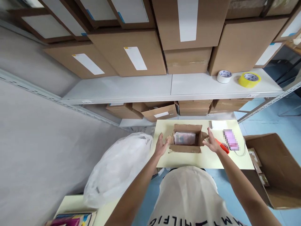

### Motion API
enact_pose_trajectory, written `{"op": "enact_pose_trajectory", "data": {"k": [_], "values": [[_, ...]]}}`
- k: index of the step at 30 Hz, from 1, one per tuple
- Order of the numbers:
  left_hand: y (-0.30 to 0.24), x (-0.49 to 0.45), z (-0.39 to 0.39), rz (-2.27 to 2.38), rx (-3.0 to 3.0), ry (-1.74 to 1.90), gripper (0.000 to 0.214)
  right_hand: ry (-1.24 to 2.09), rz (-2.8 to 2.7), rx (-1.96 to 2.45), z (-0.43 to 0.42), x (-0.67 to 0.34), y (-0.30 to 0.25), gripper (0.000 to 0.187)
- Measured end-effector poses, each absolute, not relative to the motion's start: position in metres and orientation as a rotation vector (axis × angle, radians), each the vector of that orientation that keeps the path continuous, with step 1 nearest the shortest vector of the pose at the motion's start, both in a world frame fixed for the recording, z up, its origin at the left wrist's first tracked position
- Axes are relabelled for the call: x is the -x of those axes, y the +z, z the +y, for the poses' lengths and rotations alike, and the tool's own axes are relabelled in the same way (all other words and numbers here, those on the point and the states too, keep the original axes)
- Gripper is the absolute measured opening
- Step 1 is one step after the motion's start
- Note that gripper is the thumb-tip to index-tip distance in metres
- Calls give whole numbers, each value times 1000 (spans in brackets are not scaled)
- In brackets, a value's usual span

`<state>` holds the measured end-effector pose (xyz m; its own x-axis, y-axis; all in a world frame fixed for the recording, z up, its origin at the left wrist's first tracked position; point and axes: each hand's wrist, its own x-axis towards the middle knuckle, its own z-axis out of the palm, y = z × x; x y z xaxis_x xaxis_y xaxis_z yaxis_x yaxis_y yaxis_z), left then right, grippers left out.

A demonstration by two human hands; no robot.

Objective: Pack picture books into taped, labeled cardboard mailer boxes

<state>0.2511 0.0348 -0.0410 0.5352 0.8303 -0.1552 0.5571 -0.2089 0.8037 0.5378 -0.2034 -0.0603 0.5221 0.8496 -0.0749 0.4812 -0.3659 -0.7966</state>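
While left grip (161,147) gapes beside box (185,149), right grip (212,144) matches.

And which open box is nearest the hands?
The small box on the table, holding a packet; another box sits on the lower shelf, a big box beside the table.
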Motion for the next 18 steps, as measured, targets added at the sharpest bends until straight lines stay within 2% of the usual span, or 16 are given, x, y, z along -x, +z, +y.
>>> {"op": "enact_pose_trajectory", "data": {"k": [2, 4, 7, 9, 11, 14, 16, 18], "values": [[-54, -235, 40, 1015, -1730, 302, 79, 605, -741, 2001, -218, -535, -73, 76], [-62, -224, 40, 841, -1753, 241, 95, 626, -551, 2013, -229, -528, -86, 69], [-61, -220, 33, 662, -2019, 172, 132, 704, -632, 2035, -235, -517, -95, 82], [-58, -225, 28, 615, -2182, 134, 138, 724, -846, 2041, -231, -511, -91, 94], [-57, -234, 24, 568, -2277, 117, 125, 731, -1153, 2052, -223, -509, -81, 102], [-60, -245, 21, 441, -2352, 142, 88, 767, -1569, 2052, -212, -513, -61, 104], [-61, -250, 20, 388, -2376, 170, 72, 777, -1697, 2053, -209, -516, -51, 96], [-60, -251, 19, 394, -2378, 195, 63, 772, -1702, 2060, -209, -518, -45, 77]]}}
